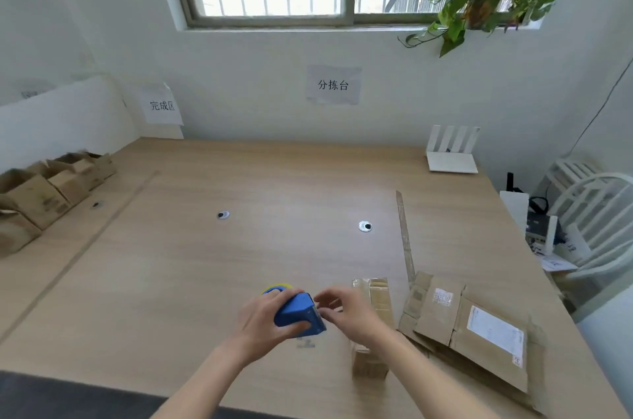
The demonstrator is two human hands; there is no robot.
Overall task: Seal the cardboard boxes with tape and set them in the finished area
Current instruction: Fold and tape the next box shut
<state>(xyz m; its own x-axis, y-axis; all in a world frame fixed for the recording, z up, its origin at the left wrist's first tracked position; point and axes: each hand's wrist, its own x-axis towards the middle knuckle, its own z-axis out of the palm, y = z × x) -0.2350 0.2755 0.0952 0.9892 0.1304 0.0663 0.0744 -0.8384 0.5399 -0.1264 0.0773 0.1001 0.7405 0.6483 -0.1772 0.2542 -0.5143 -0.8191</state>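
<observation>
Presently, a blue tape dispenser (299, 315) is gripped in the left hand (263, 319), fingers curled over its top and thumb under its near face, above the near middle of the wooden table (239, 264). The right hand (346, 310) is held at the dispenser's cutting end, thumb and forefinger drawn together as if pinching the tape's free end; the tape itself is too faint to be confirmed. Just right of the hands, partly hidden behind the right forearm, a small cardboard box (371, 295) stands on the table; tape is seen across its top, but whether sealing is complete cannot be told.

Progress is judged partial. A cluster of boxes (51, 189) is set at the far left, near the finished-area sign (162, 105), and is taken as completed work. At the near right a pile of flattened cartons (472, 326) remains unassembled, so several boxes are judged outstanding.

As to room, a broad bare stretch of table lies between the hands and the left cluster, marked only by two cable grommets (365, 226). The right edge is crowded by the flattened cartons, with a white chair (596, 213) just beyond it. A router (451, 151) stands at the far right, well apart from the work.
</observation>
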